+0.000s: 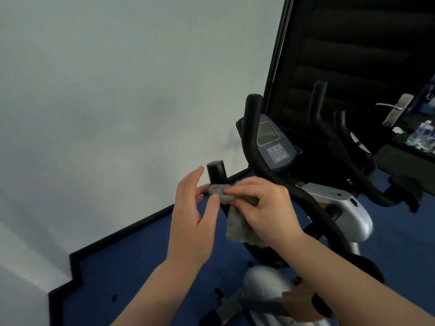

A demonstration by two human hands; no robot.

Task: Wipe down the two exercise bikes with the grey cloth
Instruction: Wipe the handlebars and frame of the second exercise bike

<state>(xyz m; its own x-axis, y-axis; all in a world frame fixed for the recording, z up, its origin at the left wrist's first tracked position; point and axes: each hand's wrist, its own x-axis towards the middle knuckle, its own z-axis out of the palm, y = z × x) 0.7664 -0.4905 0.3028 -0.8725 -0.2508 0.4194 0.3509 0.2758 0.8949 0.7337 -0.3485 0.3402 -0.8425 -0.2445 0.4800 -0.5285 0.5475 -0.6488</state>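
An exercise bike [339, 208] with a silver body and black handlebars stands in front of me; its console [274, 144] faces me. The grey cloth [237, 225] is bunched around the near end of the left handlebar grip [216, 172], with a flap hanging below. My right hand [263, 208] presses the cloth onto the grip from above. My left hand [195, 215] pinches the cloth's left end between thumb and fingertips. A second set of black handlebars [348, 147] shows further right; whether it belongs to a second bike I cannot tell.
A pale wall [117, 102] runs along the left with a black skirting over blue carpet [131, 267]. A dark door with a metal handle [395, 109] stands behind the bike. Bottles and clutter [421, 135] lie on a dark surface at far right.
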